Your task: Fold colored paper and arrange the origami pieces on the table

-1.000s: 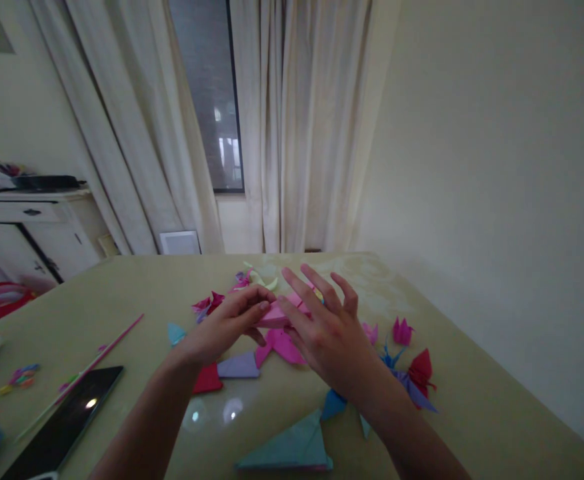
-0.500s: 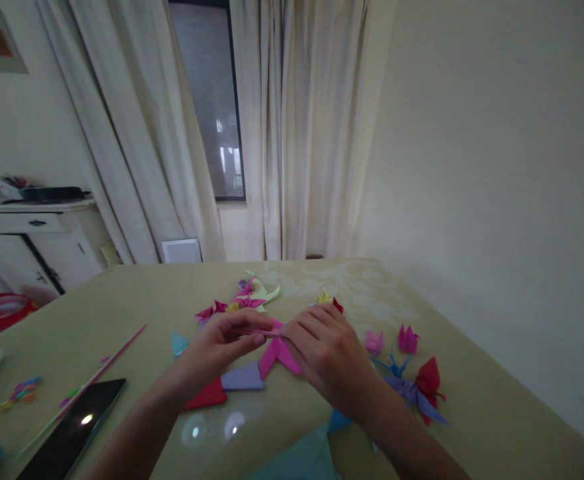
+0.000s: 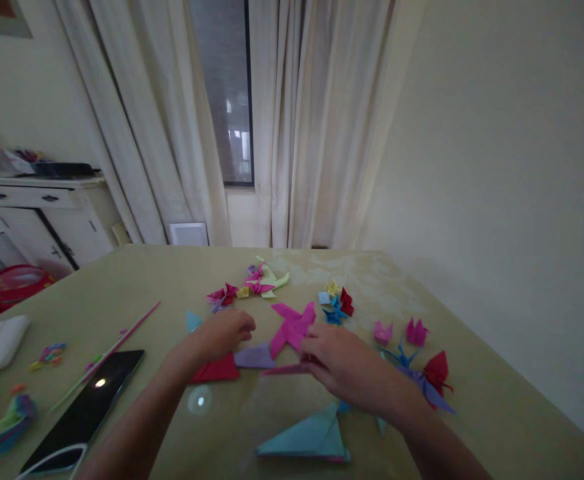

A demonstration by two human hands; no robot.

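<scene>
My right hand (image 3: 335,357) pinches a thin pink folded paper (image 3: 285,370), seen nearly edge-on and pointing left. Just behind those fingers lies a bright pink paper pinwheel (image 3: 291,328), partly covered by the hand. My left hand (image 3: 225,333) hovers apart from it, fingers loosely bent with nothing visible in them. Beneath and beside the left hand are a red folded paper (image 3: 217,370), a lavender folded paper (image 3: 255,356) and a small light-blue paper piece (image 3: 193,321). Nearer to me rests a pale teal folded paper (image 3: 305,437).
Origami pieces (image 3: 259,283) cluster at the back, with a blue paper figure (image 3: 335,311) to their right. Pink paper tulips (image 3: 416,331) and a red paper piece (image 3: 437,373) lie at right. A phone (image 3: 89,407) and a pink-green stick (image 3: 122,343) lie at left.
My hands have moved apart, the left letting go of the pink folded paper. The right has lowered with it, uncovering the pinwheel. My view has tilted down.
</scene>
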